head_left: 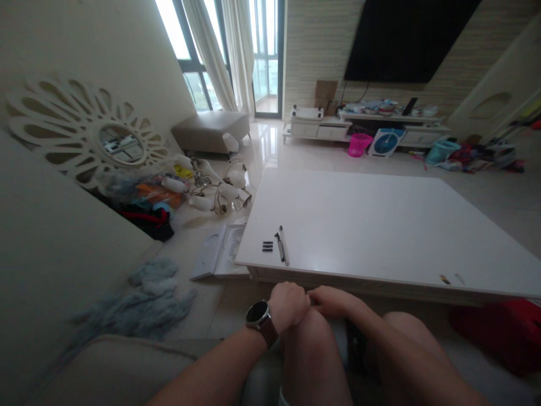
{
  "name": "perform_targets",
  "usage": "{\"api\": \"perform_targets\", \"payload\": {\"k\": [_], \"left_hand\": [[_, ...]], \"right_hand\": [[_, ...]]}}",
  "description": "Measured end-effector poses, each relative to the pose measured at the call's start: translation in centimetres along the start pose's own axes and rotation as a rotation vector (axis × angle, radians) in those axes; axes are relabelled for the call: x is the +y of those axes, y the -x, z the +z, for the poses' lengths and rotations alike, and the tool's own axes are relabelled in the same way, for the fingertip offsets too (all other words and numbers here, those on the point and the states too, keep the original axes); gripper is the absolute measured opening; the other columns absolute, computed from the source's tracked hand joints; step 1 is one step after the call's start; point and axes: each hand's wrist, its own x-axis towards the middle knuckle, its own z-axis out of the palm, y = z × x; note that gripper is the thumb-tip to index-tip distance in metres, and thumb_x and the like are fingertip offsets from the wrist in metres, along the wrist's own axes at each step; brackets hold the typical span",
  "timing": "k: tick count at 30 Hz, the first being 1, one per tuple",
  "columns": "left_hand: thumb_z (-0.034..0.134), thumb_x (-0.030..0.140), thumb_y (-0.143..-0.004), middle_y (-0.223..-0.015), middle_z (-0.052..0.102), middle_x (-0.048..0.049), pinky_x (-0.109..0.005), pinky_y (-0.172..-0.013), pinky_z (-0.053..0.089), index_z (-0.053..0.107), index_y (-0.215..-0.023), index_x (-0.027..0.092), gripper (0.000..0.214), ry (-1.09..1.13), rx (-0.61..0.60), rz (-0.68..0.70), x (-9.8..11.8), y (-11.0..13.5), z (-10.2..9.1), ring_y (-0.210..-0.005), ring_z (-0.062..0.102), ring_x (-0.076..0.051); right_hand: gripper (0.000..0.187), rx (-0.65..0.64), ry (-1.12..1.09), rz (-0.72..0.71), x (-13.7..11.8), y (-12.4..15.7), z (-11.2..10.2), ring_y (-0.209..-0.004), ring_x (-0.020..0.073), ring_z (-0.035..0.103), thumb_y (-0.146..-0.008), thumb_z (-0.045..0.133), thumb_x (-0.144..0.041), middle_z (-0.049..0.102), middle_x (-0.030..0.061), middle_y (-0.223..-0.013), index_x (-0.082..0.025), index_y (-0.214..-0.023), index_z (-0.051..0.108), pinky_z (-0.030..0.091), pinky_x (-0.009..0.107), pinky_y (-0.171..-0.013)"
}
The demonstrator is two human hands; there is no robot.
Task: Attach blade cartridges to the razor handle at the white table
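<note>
My left hand, with a dark round watch on its wrist, rests closed on my bent knee. From the other side my right hand reaches over the same knee, fingers bent in and meeting the fingers of the left. Whatever may be between them is hidden. Just beyond is the near edge of a low white table. On its left corner lie a few small black strips, a thin tool with a black head and a slim pale stick-shaped tool.
A chandelier with white shades and an opened white box lie left of the table. Grey fluffy cloth covers floor at the left. Two small items, one dark and yellow, sit near the table's right front edge. Red fabric lies at right.
</note>
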Motion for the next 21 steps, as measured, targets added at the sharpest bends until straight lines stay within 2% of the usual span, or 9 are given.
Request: {"api": "perform_targets", "payload": {"k": [8,21], "left_hand": [[0.039,0.028,-0.100,-0.093,0.074,-0.0207,-0.046,-0.078,0.059,0.076,-0.094,0.006,0.044,0.015,0.000,-0.013,-0.1,-0.1,0.1,-0.091,0.072,-0.034],[0.041,0.030,-0.099,-0.092,0.074,-0.0202,-0.046,-0.078,0.059,0.076,-0.093,0.007,0.043,0.025,0.003,-0.038,0.0,-0.2,0.2,-0.090,0.072,-0.034]], "right_hand": [[0.023,0.001,-0.003,-0.007,0.3,-0.1,0.2,-0.089,0.0256,0.069,-0.085,0.058,-0.033,0.075,0.0091,-0.102,-0.019,-0.096,0.071,0.046,0.030,-0.071],[0.024,-0.005,0.005,-0.009,-1.0,0.6,-0.8,-0.089,0.0269,0.069,-0.086,0.055,-0.033,0.075,0.0100,-0.101,-0.018,-0.094,0.071,0.047,0.032,-0.071]]}}
